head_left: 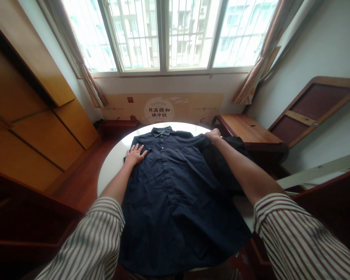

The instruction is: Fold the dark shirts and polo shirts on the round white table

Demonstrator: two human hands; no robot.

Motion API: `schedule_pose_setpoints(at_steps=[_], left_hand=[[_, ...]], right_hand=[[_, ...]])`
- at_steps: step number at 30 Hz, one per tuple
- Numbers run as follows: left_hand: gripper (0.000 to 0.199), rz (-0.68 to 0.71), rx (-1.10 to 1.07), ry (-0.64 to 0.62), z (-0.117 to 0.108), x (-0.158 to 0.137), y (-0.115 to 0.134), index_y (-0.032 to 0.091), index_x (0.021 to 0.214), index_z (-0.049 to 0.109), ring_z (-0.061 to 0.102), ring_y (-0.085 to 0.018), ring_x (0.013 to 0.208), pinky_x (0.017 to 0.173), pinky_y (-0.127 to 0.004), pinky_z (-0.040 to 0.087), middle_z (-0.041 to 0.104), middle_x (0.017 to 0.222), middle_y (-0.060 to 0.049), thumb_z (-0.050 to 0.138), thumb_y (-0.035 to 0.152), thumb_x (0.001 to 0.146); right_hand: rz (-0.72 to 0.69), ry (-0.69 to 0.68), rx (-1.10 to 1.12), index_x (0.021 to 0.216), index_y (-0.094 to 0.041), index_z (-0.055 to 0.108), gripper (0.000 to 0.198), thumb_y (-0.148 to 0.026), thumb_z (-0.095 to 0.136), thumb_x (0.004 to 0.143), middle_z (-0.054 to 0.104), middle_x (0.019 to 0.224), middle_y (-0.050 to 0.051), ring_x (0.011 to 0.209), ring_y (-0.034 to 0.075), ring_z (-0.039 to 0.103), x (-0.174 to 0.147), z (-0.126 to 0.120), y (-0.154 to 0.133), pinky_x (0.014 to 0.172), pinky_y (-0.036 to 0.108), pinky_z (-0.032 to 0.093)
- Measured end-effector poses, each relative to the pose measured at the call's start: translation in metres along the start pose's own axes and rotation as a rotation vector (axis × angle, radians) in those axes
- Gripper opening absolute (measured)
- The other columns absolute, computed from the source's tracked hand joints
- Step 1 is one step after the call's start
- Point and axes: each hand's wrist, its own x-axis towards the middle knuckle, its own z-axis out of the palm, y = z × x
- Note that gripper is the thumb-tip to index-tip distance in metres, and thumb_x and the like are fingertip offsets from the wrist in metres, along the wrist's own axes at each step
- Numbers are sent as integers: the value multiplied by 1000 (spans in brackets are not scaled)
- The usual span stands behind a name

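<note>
Two striped sleeves (84, 241) framed one navy shirt (169, 186), spread front-up on a round white counter (111, 163), collar (161, 132) farthest. The left hand (136, 154) lay flat and splayed on the shirt; the right hand (213, 136), its arm (239, 165) outstretched, gripped the opposite side. Beyond, two curtains (90, 83) flanked a barred window (163, 39).

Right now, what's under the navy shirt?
White round table, visible beyond the collar. The shirt covers its middle, so anything else there is hidden; whether the black cloth runs underneath, can't tell.
</note>
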Motion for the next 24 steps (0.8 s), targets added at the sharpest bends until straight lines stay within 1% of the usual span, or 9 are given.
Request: schedule_pose_setpoints(at_steps=[3,4,6,9,11,13,15,19,24], left_hand=[[73,-1,8,0,0,0,0,30,158,27,18,-31,152,120,-56,20,17,166,-5,23,67,95],[73,-2,8,-1,0,0,0,30,158,28,18,-31,152,120,-56,20,17,166,-5,23,67,95],[73,0,0,-5,0,0,0,29,158,28,17,-31,152,120,-56,20,17,166,-6,23,67,96],[73,1,-20,-8,-1,0,0,29,158,28,17,-31,152,120,-57,18,16,166,-6,24,66,96],[73,0,-29,-7,-1,0,-1,29,158,28,16,-30,152,120,-56,17,16,166,-6,25,66,95],[72,0,-37,-3,-1,0,0,29,158,28,16,-30,152,121,-56,16,16,166,-6,26,66,95],[72,3,-44,5,-1,-2,0,29,157,29,16,-30,152,121,-55,17,17,166,-6,27,65,96],[70,16,-102,20,0,-3,0,28,155,34,18,-31,152,121,-55,16,20,165,-7,33,64,95],[48,-82,-410,181,-2,16,-9,19,134,63,36,-27,145,121,-40,23,47,152,-11,45,43,95]], right_hand=[[-36,28,40,106,-10,69,35,-10,61,72,69,104,15,98,26,66,-1,-5,-17,88,33,53],[-100,35,57,110,-12,69,40,-9,60,72,69,106,12,99,24,66,-3,-6,-24,90,30,52],[-334,21,84,116,-16,67,48,-7,59,70,68,108,8,101,22,64,-9,-6,-37,92,27,50],[-779,-170,61,118,-16,67,53,-5,60,68,65,108,8,97,22,62,-30,5,-53,88,29,49],[-899,-409,-18,117,-18,68,52,-6,64,67,66,104,7,92,21,62,-49,18,-57,84,28,49],[-894,-621,-96,115,-19,69,50,-11,73,66,69,95,5,84,19,63,-67,34,-56,78,26,49],[-802,-710,-110,110,-20,72,44,-17,79,66,70,84,2,74,17,63,-78,49,-51,72,23,49],[-596,-562,-52,96,-16,74,17,-20,70,80,71,80,4,73,16,64,-71,63,-39,74,24,49],[-385,-362,-36,105,-11,70,25,-14,65,81,69,111,15,106,24,62,-27,62,-29,95,31,46]])
